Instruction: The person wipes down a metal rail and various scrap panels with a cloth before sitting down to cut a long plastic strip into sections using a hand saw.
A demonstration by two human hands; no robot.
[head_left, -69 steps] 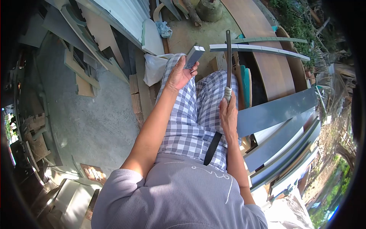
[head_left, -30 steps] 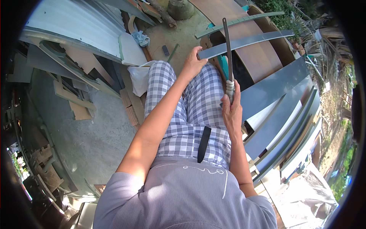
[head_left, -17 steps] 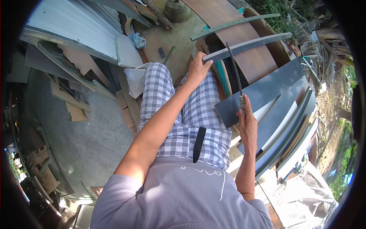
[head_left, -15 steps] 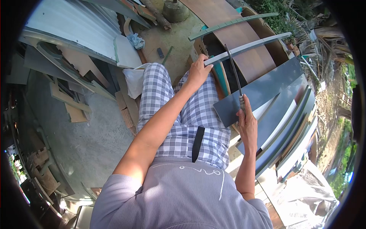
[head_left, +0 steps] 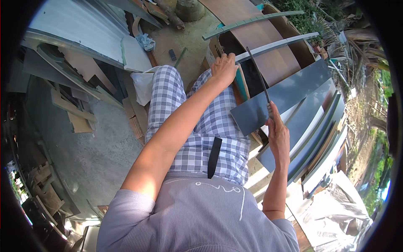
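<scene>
My right hand (head_left: 278, 136) is closed around the handle of a long knife (head_left: 259, 75), its thin dark blade pointing up and away. The upper blade crosses a long pale grey strip (head_left: 279, 44) in this view. At that strip's near end, my left hand (head_left: 224, 69) is closed with its fingers curled over the end, which it hides. A green strip (head_left: 254, 24) with small notches along it lies farther off, roughly parallel. Beneath both strips runs a wide brown board (head_left: 273, 59).
A dark grey panel (head_left: 281, 96) lies beside the knife, with several long boards (head_left: 315, 130) stacked to its right. A cardboard box (head_left: 300, 40) sits under the brown board. Corrugated sheet (head_left: 79, 29) leans at left; a blue cloth (head_left: 145, 42) lies near it.
My left hand has turned, knuckles now up and fingers curled over the strip's end. My right hand and the knife have shifted slightly right and down.
</scene>
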